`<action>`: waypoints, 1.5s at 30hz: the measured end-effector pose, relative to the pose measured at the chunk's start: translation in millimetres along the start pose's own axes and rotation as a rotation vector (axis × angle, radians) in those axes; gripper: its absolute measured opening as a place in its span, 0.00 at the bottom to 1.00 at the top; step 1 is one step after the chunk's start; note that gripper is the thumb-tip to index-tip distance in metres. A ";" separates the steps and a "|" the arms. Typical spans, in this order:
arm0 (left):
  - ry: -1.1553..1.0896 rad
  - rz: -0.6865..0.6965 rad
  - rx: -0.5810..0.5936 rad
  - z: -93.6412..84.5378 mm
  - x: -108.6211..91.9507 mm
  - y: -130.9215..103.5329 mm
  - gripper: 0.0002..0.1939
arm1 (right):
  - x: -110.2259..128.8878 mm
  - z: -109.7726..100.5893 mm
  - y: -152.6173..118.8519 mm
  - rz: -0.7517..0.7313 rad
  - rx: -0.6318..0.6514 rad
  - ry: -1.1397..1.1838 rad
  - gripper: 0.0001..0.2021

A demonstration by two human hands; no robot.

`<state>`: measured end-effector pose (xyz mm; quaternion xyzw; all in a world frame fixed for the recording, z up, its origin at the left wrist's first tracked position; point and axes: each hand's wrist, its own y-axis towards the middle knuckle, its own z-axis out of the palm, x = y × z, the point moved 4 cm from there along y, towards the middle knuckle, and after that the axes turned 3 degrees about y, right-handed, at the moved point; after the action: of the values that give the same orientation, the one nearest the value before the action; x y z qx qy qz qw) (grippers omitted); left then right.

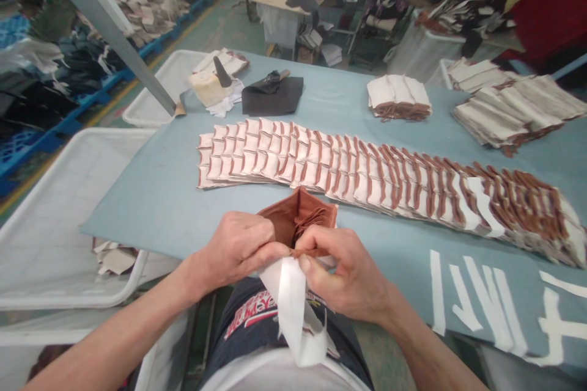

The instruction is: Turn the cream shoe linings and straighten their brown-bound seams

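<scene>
Close to my body, both hands pinch the near edge of a brown leather piece point(277, 214) with pale backing, which is folded up like an open pouch. Thin brown strands lie bunched inside it. My left hand point(245, 241) is closed on the edge at left. Opposite it, my right hand point(342, 266) grips the same edge between thumb and forefinger. From between the hands a white strip point(291, 305) hangs down in a loop over my lap. Beyond them, a long overlapping row of white-backed brown pieces point(316, 159) runs across the blue-grey table point(151, 177).
White strips point(486, 299) lie at the table's right front. Stacked pieces point(398, 95) and a larger pile point(518, 107) are at back right. A black cloth point(273, 95) and a dark cone point(222, 72) sit at back left. White bins point(68, 208) and a metal post point(110, 30) flank the left side.
</scene>
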<state>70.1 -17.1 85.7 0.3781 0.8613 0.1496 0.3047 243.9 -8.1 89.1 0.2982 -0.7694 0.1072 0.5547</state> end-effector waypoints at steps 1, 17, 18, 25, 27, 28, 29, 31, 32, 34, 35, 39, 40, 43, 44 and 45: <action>-0.057 -0.027 0.019 1.0 1.7 0.4 0.26 | -0.6 0.0 -0.2 -0.001 0.010 0.005 0.05; -0.420 -0.465 0.436 -0.6 -17.1 31.0 0.26 | 2.8 -3.4 -10.7 -0.058 0.009 -0.282 0.12; -0.411 -0.481 0.394 1.6 -18.0 29.9 0.26 | 3.1 -2.8 -12.4 -0.056 -0.003 -0.277 0.12; -1.033 -0.743 0.213 33.6 -22.4 3.4 0.34 | 4.2 4.0 -25.4 0.123 0.073 0.155 0.12; -1.155 -0.825 0.179 42.4 -23.5 -3.4 0.35 | 0.3 6.3 -28.6 0.201 0.132 0.336 0.15; -1.194 -0.850 0.175 46.7 -24.9 -5.9 0.36 | -1.3 6.2 -29.9 0.215 0.144 0.375 0.17; -1.220 -0.870 0.173 50.8 -26.3 -7.9 0.36 | -2.5 5.1 -31.1 0.210 0.147 0.367 0.18; -1.239 -0.895 0.165 57.8 -28.5 -10.9 0.38 | -2.5 1.2 -33.4 0.150 0.140 0.230 0.16; -1.239 -0.904 0.159 60.3 -29.1 -12.1 0.38 | -1.2 -1.0 -34.6 0.102 0.136 0.127 0.14; -1.238 -0.917 0.158 62.6 -29.4 -14.2 0.39 | 3.2 -4.9 -37.3 -0.001 0.136 -0.071 0.11; -1.235 -0.918 0.166 61.8 -29.3 -14.9 0.39 | 5.6 -6.3 -38.7 -0.041 0.140 -0.138 0.11; -1.152 -0.862 0.261 43.5 -31.1 -13.3 0.33 | 14.4 -8.6 -44.5 -0.116 0.179 -0.196 0.11; -1.081 -0.802 0.308 36.3 -33.3 -11.3 0.29 | 16.2 -8.6 -45.8 -0.127 0.185 -0.204 0.11; -0.790 -0.541 0.422 15.7 -44.0 -3.1 0.21 | 18.6 -6.5 -48.8 -0.154 0.205 -0.241 0.12; -0.702 -0.466 0.441 11.0 -47.8 -0.8 0.20 | 18.2 -5.3 -49.3 -0.163 0.214 -0.246 0.12; -0.623 -0.410 0.456 7.9 -50.9 0.8 0.20 | 17.0 -3.9 -49.3 -0.166 0.224 -0.243 0.12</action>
<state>102.5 -54.1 101.0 0.2839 0.7965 -0.2294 0.4821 271.9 -51.4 97.9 0.4314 -0.7867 0.1092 0.4278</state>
